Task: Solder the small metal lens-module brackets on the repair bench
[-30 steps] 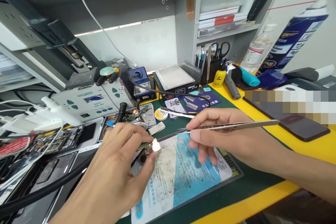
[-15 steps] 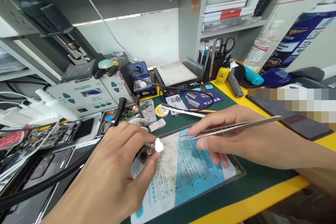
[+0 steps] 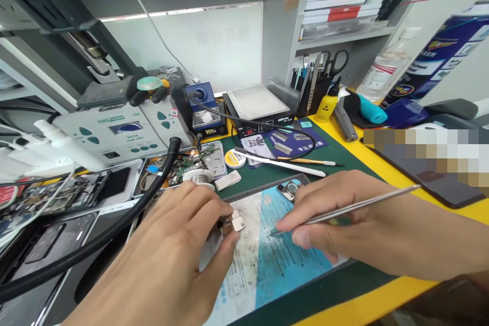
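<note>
My left hand pinches a small metal part with a shiny silver plate and copper-coloured side between thumb and fingertips. It looks like a phone camera module, though fingers hide much of it. My right hand grips a pair of tweezers, whose tips point down at the blue half of a stained white-and-blue work pad. Whether the tips hold anything is too small to tell. Just behind the right fingers, a small part with dark lenses lies on the pad's far edge.
A black hose crosses the left side over phone parts. Behind stand a grey hot-air station, a soldering iron holder and a heating plate. A solder spool, white stylus-like tool and dark phone-like slab lie around the pad.
My right hand has moved slightly down, with the tweezer arms now closer together. The part in my left hand has tilted and no longer glares. The lensed part behind my right hand has come into view.
</note>
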The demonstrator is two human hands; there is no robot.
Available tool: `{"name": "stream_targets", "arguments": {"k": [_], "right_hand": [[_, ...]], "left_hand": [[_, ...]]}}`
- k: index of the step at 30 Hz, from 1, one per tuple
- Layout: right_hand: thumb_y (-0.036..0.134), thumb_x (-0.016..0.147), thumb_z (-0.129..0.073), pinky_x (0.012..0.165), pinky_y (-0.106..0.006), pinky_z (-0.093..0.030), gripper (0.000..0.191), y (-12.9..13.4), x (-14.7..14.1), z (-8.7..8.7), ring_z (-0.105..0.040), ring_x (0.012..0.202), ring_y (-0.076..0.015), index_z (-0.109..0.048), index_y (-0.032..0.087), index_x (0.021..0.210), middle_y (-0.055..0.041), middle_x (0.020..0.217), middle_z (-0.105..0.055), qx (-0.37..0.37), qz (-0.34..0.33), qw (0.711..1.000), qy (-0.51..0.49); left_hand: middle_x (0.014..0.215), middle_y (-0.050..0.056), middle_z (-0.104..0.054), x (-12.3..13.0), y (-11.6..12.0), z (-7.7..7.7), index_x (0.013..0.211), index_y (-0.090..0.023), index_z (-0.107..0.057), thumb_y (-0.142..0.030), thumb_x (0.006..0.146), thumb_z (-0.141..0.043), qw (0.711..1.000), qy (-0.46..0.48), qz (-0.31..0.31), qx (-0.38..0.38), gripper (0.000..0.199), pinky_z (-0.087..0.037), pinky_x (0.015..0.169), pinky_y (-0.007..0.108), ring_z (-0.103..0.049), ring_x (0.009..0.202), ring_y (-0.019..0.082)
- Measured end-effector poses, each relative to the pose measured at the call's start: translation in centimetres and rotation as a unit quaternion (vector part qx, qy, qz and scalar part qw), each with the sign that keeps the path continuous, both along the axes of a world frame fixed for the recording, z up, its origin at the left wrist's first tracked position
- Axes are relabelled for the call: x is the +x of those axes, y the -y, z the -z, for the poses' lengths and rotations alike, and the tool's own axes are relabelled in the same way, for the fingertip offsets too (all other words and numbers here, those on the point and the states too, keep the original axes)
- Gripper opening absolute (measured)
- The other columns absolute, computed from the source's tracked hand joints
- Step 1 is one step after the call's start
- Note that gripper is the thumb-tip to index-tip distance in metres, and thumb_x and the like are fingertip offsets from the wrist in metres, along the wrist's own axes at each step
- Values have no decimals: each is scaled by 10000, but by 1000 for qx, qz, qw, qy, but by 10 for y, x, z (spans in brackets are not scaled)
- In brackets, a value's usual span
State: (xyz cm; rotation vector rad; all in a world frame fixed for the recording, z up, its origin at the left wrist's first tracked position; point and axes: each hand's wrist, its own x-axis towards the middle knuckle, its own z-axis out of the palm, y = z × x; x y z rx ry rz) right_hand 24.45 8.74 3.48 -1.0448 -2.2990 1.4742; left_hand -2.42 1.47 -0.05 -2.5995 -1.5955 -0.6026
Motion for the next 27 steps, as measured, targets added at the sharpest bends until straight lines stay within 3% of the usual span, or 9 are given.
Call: {"name": "stream_targets", "arguments": {"k": [5, 12, 22, 27], "right_hand": [[411, 974, -664, 525, -257, -524, 275, 3, -4, -1, -680, 625, -192, -886, 255, 934, -56, 778, -769, 62, -20, 998, -3], [442, 1012, -632, 579, -249, -541, 344, 11, -5, 3, -756, 791, -216, -879, 258, 858, -79, 995, -832, 139, -31, 990, -15], [386, 995, -667, 560, -239, -539, 266, 8, -8, 3, -779, 881, -243, -890, 275, 902, -57, 999, -841, 143, -36, 989, 5], [359, 961, -696, 520, -246, -525, 227, 7, -8, -2, -756, 759, -229, -895, 266, 903, -61, 870, -825, 107, -23, 994, 8]], "left_hand": [[1034, 53, -639, 1, 2, 2, 1077, -248, -632, -292, 989, -600, 1000, -6, 0, 8, 104, -519, 782, 426, -597, 930, 251], [1008, 54, -641, 0, 0, 4, 1076, -253, -639, -302, 982, -586, 1000, -2, 0, 1, 118, -505, 745, 425, -594, 904, 251], [1035, 42, -638, 0, 0, 8, 1102, -267, -624, -320, 978, -593, 1000, -9, -7, 2, 139, -494, 764, 446, -600, 911, 256], [1085, 43, -635, -2, 2, 9, 1129, -276, -620, -336, 982, -602, 1000, -11, -15, -1, 160, -506, 781, 449, -614, 954, 260]]}}
